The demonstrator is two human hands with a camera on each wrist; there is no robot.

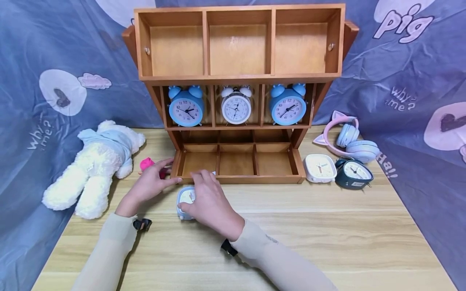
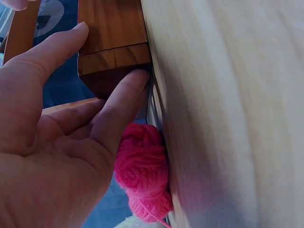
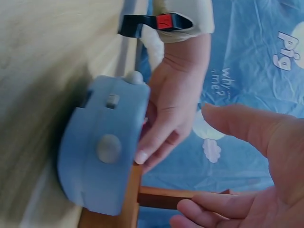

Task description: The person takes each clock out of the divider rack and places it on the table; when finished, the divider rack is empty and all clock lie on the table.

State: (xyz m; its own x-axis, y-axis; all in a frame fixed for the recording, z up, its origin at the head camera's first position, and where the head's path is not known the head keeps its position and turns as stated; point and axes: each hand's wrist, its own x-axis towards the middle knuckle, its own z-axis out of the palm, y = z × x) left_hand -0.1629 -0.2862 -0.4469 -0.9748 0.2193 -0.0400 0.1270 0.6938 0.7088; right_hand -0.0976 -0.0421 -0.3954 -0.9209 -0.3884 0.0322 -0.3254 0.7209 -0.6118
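My right hand (image 1: 212, 201), spread and empty, hangs over the clock (image 1: 186, 197), left of centre; closing crookedly could skid it. Pushing my left hand (image 1: 147, 186), relaxed against the shelf (image 1: 240, 180), could shift that.

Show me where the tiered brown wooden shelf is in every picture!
Head: the tiered brown wooden shelf stands upper middle.
Left wrist: part of it shows at the top, left of centre.
Right wrist: only parts show, along the bottom, left of centre to the middle.
Shared landmark: the bare left hand, at the shelf's corner.

The tabletop blue clock's dial (image 1: 186, 196) is partly hidden.
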